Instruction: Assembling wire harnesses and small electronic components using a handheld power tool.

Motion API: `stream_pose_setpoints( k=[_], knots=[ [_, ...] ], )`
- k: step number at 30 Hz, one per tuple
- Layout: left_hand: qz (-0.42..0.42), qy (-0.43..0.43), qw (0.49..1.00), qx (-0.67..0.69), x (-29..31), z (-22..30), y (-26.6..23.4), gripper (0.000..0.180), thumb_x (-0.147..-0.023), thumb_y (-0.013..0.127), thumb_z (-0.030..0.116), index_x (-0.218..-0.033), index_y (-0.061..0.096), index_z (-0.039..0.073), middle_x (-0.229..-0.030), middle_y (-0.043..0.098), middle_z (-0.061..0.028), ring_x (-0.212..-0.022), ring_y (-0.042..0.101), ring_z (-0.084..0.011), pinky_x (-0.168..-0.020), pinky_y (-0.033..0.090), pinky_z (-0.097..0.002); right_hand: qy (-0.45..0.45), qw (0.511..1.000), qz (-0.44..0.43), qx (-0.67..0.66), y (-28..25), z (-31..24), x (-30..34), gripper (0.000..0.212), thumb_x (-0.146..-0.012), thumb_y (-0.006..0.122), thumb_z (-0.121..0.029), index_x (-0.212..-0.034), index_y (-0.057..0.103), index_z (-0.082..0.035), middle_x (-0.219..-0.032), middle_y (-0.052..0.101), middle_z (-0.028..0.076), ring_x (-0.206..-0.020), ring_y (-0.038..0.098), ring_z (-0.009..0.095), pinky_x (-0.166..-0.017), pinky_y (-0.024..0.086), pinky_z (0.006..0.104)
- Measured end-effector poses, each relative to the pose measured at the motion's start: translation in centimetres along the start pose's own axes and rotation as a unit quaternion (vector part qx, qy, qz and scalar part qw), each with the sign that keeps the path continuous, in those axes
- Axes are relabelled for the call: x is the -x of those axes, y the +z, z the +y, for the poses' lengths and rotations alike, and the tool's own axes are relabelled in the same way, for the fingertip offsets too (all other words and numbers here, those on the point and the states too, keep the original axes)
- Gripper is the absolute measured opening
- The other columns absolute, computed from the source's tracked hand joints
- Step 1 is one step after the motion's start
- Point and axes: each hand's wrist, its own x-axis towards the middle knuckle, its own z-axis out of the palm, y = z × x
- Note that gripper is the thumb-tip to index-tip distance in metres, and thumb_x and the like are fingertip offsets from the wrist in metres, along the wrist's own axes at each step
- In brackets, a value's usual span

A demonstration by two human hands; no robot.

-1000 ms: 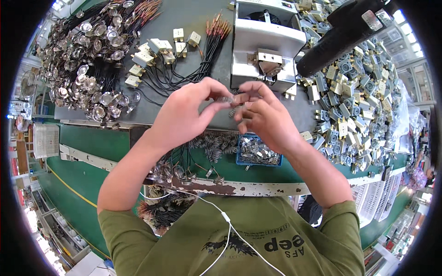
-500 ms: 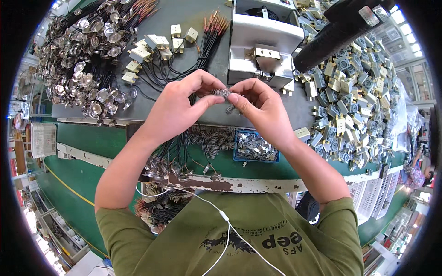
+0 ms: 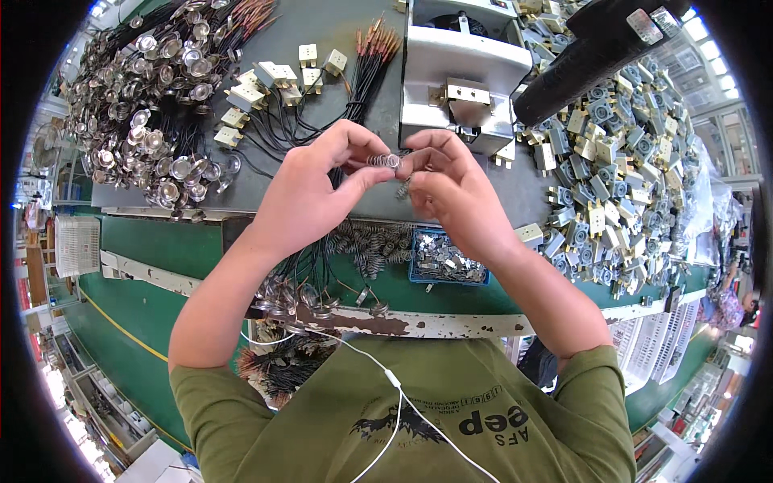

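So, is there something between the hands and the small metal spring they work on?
No, nothing visible is in the way. The left hand and the right hand both pinch the small coil spring directly with their fingertips, above the grey work surface. The spring's middle shows bare between the two hands.

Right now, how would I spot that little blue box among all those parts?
Start at the white machine at the top and drop past the hands to the bench's green strip. The blue box sits there holding small metal clips, right of loose springs; nothing else nearby is blue.

Silver spring — blue tray
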Motion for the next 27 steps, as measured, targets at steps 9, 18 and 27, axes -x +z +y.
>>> stream_pose_setpoints(
  k=[9,18,27],
  knots=[
    [-0.010,-0.056,0.994,0.095,-0.10,-0.23,0.04,0.022,-0.093,0.071,-0.003,-0.112,0.059,0.000,-0.106,0.072,-0.0073,-0.103,0.070,-0.0134,-0.093,0.055,-0.0290,-0.115,0.980,-0.010,0.161,-0.40,0.65,-0.30,0.022,-0.100,0.072,-0.016,-0.117,0.067,-0.003,-0.098,0.066,-0.003,-0.087,0.056,0.004,-0.075,0.046,0.0218],
    [0.003,-0.020,0.999,0.031,0.05,0.08,-0.04,0.018,-0.093,0.071,-0.004,-0.107,0.062,0.002,-0.109,0.075,-0.0077,-0.102,0.070,-0.0130,-0.091,0.056,-0.0291,-0.042,0.990,-0.007,0.133,-0.58,0.81,-0.20,0.021,-0.103,0.067,-0.025,-0.109,0.060,-0.006,-0.092,0.064,-0.001,-0.075,0.048,0.004,-0.066,0.040,0.0220],
    [0.028,0.087,0.995,0.037,0.01,-0.27,0.53,0.016,-0.089,0.074,-0.001,-0.102,0.067,0.003,-0.103,0.077,-0.0056,-0.093,0.072,-0.0145,-0.084,0.057,-0.0301,0.063,0.997,-0.047,-0.007,-0.52,0.53,-0.11,0.025,-0.107,0.050,-0.033,-0.100,0.056,-0.009,-0.092,0.062,0.004,-0.069,0.044,0.009,-0.063,0.036,0.0262]
  ],
)
